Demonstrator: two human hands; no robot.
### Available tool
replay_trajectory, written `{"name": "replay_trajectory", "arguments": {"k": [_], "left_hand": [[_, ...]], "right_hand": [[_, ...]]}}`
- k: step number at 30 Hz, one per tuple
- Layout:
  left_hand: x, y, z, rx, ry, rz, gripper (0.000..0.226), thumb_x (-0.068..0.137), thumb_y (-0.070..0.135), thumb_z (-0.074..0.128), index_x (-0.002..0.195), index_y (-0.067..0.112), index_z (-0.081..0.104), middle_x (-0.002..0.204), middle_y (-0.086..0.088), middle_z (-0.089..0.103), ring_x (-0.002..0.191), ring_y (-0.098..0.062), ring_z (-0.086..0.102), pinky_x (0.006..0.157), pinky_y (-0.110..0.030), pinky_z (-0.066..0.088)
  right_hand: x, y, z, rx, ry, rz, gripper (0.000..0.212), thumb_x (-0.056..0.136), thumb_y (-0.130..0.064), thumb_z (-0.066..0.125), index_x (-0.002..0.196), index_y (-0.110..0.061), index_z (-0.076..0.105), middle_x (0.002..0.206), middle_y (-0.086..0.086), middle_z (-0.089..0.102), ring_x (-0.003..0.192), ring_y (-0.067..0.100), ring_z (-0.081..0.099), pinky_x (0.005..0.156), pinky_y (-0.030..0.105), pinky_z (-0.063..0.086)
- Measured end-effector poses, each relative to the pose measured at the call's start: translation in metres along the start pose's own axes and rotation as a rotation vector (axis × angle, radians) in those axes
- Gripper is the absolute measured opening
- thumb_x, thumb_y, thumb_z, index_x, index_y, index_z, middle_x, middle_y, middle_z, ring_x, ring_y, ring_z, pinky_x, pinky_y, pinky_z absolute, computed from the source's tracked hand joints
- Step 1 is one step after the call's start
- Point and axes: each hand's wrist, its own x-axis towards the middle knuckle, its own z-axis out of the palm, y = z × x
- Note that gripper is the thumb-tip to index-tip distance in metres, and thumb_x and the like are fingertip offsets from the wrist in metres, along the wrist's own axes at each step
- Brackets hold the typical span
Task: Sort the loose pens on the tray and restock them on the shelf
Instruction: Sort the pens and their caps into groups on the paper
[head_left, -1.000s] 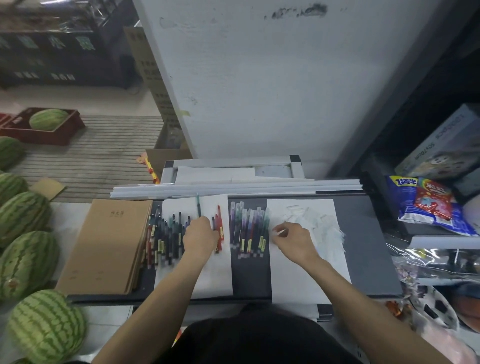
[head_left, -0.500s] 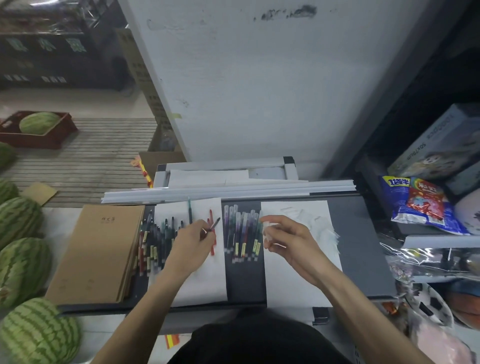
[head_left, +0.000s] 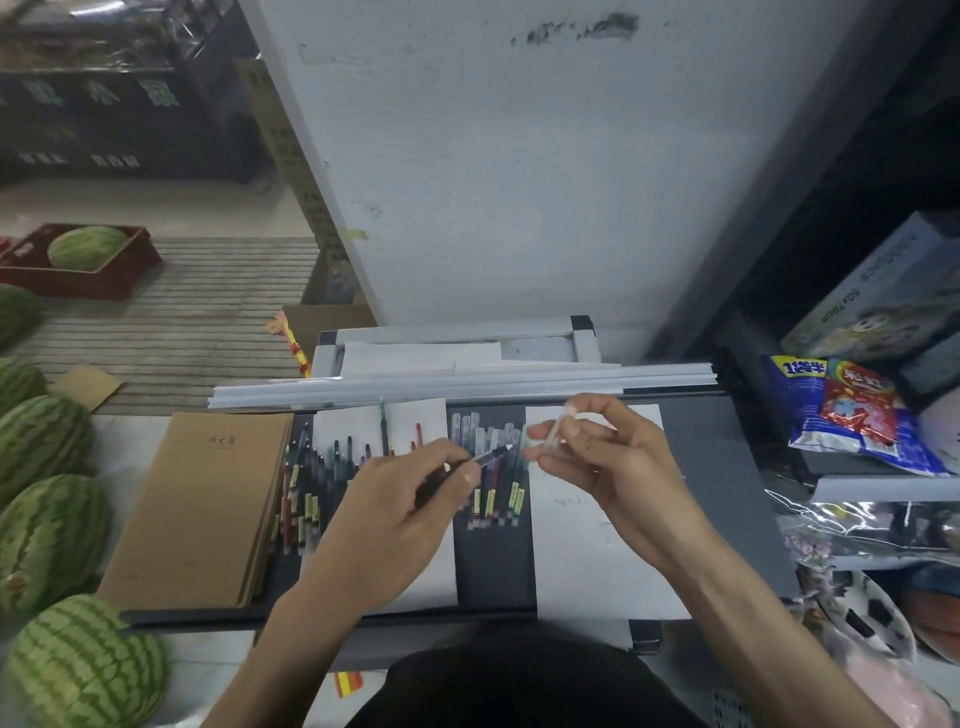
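Dark grey tray (head_left: 727, 467) fills the middle of the head view, and both hands are now raised just above it. A second ago the left hand (head_left: 395, 519) lay down among the uncapped pens (head_left: 311, 483) on the left sheet (head_left: 353, 421), and the right hand (head_left: 613, 467) was picking at the pile on the right sheet (head_left: 597, 571). Since then they have come up and met over the centre.

The left hand pinches a dark pen (head_left: 485, 458) between thumb and fingers, its bare tip aimed up and to the right. The right hand pinches a clear cap (head_left: 555, 434) at its fingertips. The cap sits just beside the tip and, as far as I can tell, is not yet on it. I'd judge that capping is the step in hand, after which this pen belongs with the capped row (head_left: 493, 467).

The uncapped pens lie left of centre, packed side by side. Their barrels are mostly dark, a few red, with yellow labels near the lower ends. The capped row lies on the bare strip of tray between the two sheets, clear caps pointing away from the person. A green pen (head_left: 383, 426) and a red pen (head_left: 418, 431) lie apart, higher on the left sheet.

A stack of brown notebooks (head_left: 202, 504) takes the tray's left end. The shelf (head_left: 857, 488) at the right edge of the frame carries a snack bag (head_left: 852, 410). Restocking looks to me still to come.
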Motion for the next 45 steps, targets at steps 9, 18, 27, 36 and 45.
{"name": "replay_trajectory", "arguments": {"k": [9, 18, 27, 36, 45], "left_hand": [[-0.002, 0.013, 0.013, 0.002, 0.023, -0.025, 0.021, 0.106, 0.037, 0.052, 0.093, 0.027, 0.065, 0.063, 0.004, 0.054, 0.056, -0.021, 0.052, 0.053, -0.032, 0.039], [-0.003, 0.011, 0.011, 0.025, 0.032, -0.015, 0.024, 0.104, 0.042, 0.049, 0.097, 0.028, 0.066, 0.063, 0.009, 0.055, 0.054, -0.017, 0.052, 0.051, -0.017, 0.034], [0.008, 0.003, 0.021, 0.176, 0.027, 0.033, 0.026, 0.105, 0.038, 0.047, 0.092, 0.025, 0.065, 0.058, 0.014, 0.049, 0.056, -0.012, 0.052, 0.052, -0.017, 0.029], [0.026, -0.006, 0.038, -0.039, -0.046, -0.109, 0.025, 0.107, 0.025, 0.057, 0.087, 0.026, 0.071, 0.061, 0.012, 0.056, 0.057, -0.007, 0.051, 0.057, -0.015, 0.033], [0.054, -0.069, 0.07, 0.069, -0.319, -0.323, 0.048, 0.104, 0.033, 0.061, 0.062, 0.01, 0.056, 0.057, 0.002, 0.05, 0.053, -0.009, 0.046, 0.058, -0.025, 0.037]], "right_hand": [[-0.005, -0.005, 0.016, 0.124, 0.024, 0.011, 0.018, 0.098, -0.008, 0.06, 0.112, 0.001, 0.065, 0.112, 0.028, 0.073, 0.111, 0.04, 0.072, 0.098, 0.041, 0.059], [-0.016, 0.006, 0.028, -0.013, -0.026, -0.083, 0.019, 0.098, -0.009, 0.061, 0.11, 0.006, 0.065, 0.107, 0.022, 0.076, 0.103, 0.035, 0.075, 0.09, 0.036, 0.06], [-0.01, 0.028, 0.03, -0.113, 0.089, -0.18, 0.014, 0.099, 0.005, 0.059, 0.101, 0.004, 0.072, 0.097, 0.02, 0.078, 0.095, 0.038, 0.075, 0.094, 0.046, 0.06], [0.015, 0.039, 0.012, -0.147, 0.082, -0.105, 0.015, 0.102, 0.004, 0.056, 0.104, 0.007, 0.07, 0.099, 0.023, 0.077, 0.094, 0.039, 0.074, 0.088, 0.04, 0.061], [0.042, 0.087, -0.023, -0.375, 0.188, 0.098, 0.022, 0.099, -0.011, 0.068, 0.12, -0.016, 0.07, 0.098, 0.008, 0.079, 0.086, 0.021, 0.077, 0.074, 0.023, 0.059]]}}
